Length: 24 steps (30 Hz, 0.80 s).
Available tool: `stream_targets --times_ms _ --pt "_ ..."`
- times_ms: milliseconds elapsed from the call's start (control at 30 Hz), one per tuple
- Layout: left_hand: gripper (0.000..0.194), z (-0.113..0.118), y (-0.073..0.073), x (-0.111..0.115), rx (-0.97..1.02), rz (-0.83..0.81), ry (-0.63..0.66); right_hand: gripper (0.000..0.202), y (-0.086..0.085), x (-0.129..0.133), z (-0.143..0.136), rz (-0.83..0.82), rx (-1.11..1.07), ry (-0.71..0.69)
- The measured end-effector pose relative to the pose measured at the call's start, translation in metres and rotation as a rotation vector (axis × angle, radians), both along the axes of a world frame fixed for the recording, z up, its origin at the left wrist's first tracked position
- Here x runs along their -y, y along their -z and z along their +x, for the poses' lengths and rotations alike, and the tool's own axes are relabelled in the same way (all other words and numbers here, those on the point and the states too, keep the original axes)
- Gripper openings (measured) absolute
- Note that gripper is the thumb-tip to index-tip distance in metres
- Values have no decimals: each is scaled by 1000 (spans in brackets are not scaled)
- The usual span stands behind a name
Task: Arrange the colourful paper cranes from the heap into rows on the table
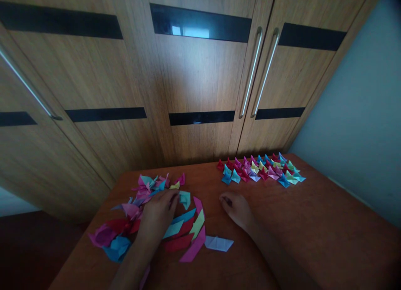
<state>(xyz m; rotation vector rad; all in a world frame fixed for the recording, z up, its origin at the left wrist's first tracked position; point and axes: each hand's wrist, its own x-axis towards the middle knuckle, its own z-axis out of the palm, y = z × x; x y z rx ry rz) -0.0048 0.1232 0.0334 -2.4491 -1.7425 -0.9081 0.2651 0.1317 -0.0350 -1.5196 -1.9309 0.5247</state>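
My left hand point(161, 208) is over the left part of the table, its fingers curled together beside a pale teal folded paper point(185, 199); whether they grip it is hidden. Under and around that wrist are flat folded strips, among them a magenta one point(194, 245), a yellow-green one point(198, 224) and a red one point(179, 243). A white folded paper point(218, 243) lies flat between my forearms. My right hand point(236, 208) rests on the bare wood with its fingers curled in, and nothing shows in it.
Crumpled-looking colourful paper pieces point(131, 210) heap at the left of the brown table point(313, 223). Rows of small pointed paper shapes point(263, 170) stand at the back right. Behind the table rises a wooden wardrobe point(200, 77), with a pale wall point(354, 127) at the right.
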Motion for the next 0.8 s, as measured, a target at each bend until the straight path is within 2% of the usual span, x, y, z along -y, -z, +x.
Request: stream_targets --times_ms 167,400,533,700,800 --pt "15 10 -5 16 117 -29 52 22 -1 0 0 -8 -8 2" --pt "13 23 4 28 158 -204 101 24 -2 2 -1 -17 -109 -18" --pt "15 26 10 30 114 -246 131 24 -8 12 -9 -32 -196 -109" --pt "14 32 15 36 38 -274 99 25 -17 27 -21 -5 -237 -306" --pt "14 36 15 37 40 -269 105 22 -18 31 -25 40 -198 -301"
